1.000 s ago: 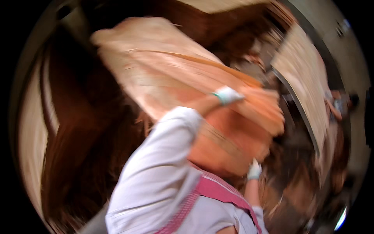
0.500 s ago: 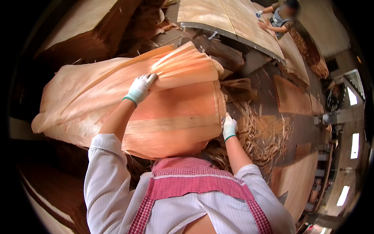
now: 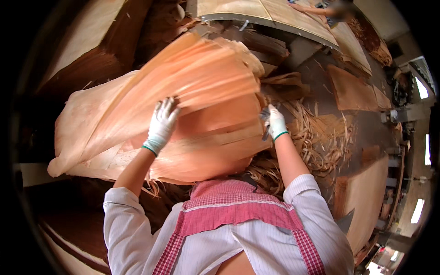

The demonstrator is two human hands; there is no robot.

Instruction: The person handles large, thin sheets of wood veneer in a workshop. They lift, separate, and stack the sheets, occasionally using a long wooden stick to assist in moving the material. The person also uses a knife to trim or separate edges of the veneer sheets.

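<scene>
Stacked wood sheets and a floor littered with thin wood strips (image 3: 321,137) surround you, with a long work table (image 3: 275,16) at the top where another person's arm (image 3: 311,8) reaches in. You hold a large bundle of thin veneer sheets (image 3: 183,123) raised in front of your chest, so the step in hand looks like carrying or turning it. Your left hand (image 3: 161,124), gloved white, lies spread flat on the upper face, fingers open, pressing rather than gripping. Your right hand (image 3: 276,123) is closed on the bundle's right edge, though motion blur makes the exact grip hard to judge. Next you probably need a firmer hold on the left, since the sheets fan apart there. Open room lies to your right over the strips; dark stacks crowd the left
</scene>
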